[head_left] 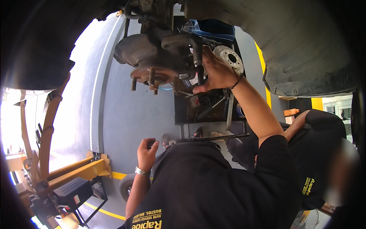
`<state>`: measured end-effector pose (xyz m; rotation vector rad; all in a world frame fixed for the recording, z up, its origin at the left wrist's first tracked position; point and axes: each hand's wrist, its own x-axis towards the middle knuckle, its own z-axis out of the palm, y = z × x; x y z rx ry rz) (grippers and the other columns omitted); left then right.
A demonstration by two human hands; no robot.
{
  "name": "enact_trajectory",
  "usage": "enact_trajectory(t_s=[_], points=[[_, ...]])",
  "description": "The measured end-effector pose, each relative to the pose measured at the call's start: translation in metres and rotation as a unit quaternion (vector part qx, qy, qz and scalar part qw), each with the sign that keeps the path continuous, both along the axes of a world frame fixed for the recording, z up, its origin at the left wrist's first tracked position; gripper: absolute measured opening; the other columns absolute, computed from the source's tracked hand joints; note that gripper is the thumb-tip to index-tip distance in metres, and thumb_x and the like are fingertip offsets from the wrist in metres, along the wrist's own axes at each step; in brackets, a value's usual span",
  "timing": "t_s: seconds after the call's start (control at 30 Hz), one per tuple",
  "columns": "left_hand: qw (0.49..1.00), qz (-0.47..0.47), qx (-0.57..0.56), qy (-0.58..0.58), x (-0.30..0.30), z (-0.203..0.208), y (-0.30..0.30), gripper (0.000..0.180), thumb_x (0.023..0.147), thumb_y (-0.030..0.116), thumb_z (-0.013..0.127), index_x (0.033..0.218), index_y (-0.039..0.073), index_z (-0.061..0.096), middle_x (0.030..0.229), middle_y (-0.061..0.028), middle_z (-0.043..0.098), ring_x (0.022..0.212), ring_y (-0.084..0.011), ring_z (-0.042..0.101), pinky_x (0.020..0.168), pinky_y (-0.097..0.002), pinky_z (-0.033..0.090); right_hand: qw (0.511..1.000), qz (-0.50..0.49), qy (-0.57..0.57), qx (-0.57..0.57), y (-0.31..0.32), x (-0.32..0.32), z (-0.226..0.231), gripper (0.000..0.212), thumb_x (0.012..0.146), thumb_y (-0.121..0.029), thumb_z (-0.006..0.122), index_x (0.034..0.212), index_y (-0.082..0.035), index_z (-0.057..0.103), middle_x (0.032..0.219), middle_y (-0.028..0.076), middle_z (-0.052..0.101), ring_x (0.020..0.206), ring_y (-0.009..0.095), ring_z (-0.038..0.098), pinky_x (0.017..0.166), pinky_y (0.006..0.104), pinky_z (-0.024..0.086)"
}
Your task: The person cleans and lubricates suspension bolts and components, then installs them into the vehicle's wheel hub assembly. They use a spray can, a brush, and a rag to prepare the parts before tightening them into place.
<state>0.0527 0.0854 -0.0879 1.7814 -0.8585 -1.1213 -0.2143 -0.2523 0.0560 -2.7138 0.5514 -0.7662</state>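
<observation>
The left hand [147,153] hangs low, loosely curled, a narrow gap at the thumb and nothing visible in it; the right hand [220,73] spreads wide at the dark bracket [197,51] beside the rusty hub [141,71], its grip impossible to tell; work looks partway: the hub's studs [151,76] stand bare; a silver disc [224,52] sits apart, by the table [181,114]; nothing covers the studs yet.

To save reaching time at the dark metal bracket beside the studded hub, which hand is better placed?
Probably the right hand: it is raised right beside the bracket, while the left hand is well apart from it.
</observation>
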Motion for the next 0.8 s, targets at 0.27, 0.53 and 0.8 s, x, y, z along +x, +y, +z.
enact_trajectory(t_s=[0.27,0.53,0.8], points=[[0.999,-0.006,0.033,0.016,-0.022,0.005,0.015,0.024,0.098,0.011,0.07,0.116,-0.004,0.063,0.107,-0.0121,0.074,0.101,-0.0176,0.07,0.092,-0.0311,0.054,0.997,-0.027,-0.068,0.028,0.005,0.008,-0.012,0.113,0.063,-0.04,0.089,0.154,-0.003,0.032,0.146,0.025,0.041,0.134,0.044,0.046,0.111,0.0496,0.041],[0.999,0.014,0.032,0.017,-0.021,-0.003,0.027,0.025,0.098,0.01,0.069,0.117,-0.004,0.062,0.109,-0.0138,0.074,0.102,-0.0185,0.07,0.093,-0.0315,0.054,0.995,-0.026,-0.089,0.031,0.008,0.008,-0.014,0.107,0.064,-0.033,0.087,0.151,-0.002,0.035,0.142,0.023,0.047,0.132,0.042,0.048,0.113,0.0475,0.039],[0.998,0.016,0.053,-0.024,-0.016,0.001,0.029,0.026,0.097,0.01,0.071,0.117,-0.005,0.063,0.109,-0.0141,0.074,0.103,-0.0187,0.07,0.093,-0.0317,0.054,0.999,-0.045,0.006,0.008,0.005,0.001,0.005,0.124,0.062,-0.054,0.092,0.152,0.005,0.031,0.144,0.03,0.045,0.131,0.046,0.051,0.111,0.0478,0.044]])
